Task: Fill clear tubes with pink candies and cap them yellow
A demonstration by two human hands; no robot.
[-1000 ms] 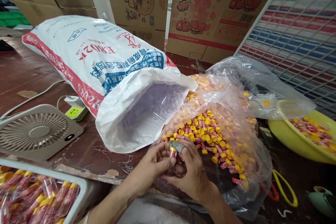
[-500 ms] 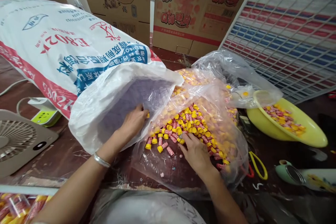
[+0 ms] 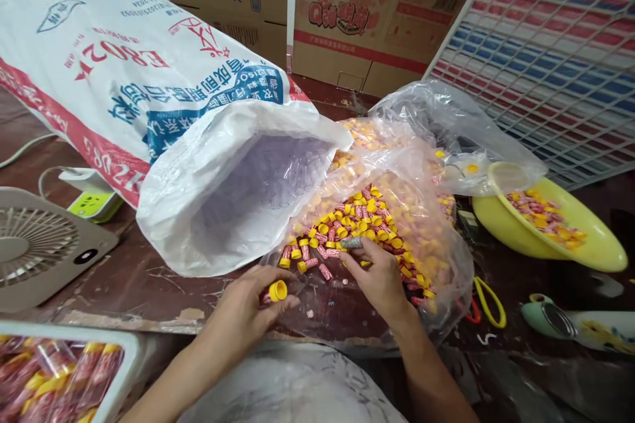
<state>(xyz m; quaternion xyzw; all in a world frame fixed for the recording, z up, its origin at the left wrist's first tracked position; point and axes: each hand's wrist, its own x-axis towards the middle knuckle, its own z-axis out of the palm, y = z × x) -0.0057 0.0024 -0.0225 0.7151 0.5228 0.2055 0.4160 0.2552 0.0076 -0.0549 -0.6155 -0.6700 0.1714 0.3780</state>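
Holding one tube [image 3: 278,290], red with a round yellow end: left hand [image 3: 247,303], nearer camera than sack [image 3: 198,211]. Right hand [image 3: 376,272] at pile [image 3: 367,215] right of sack; can't tell if gripping.

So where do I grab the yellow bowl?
Probably hold the bowl by its right-hand rim, coming from the right. That end sticks out bare, while clear plastic lies over its far left edge. Keep it steady, because little pieces lie inside.
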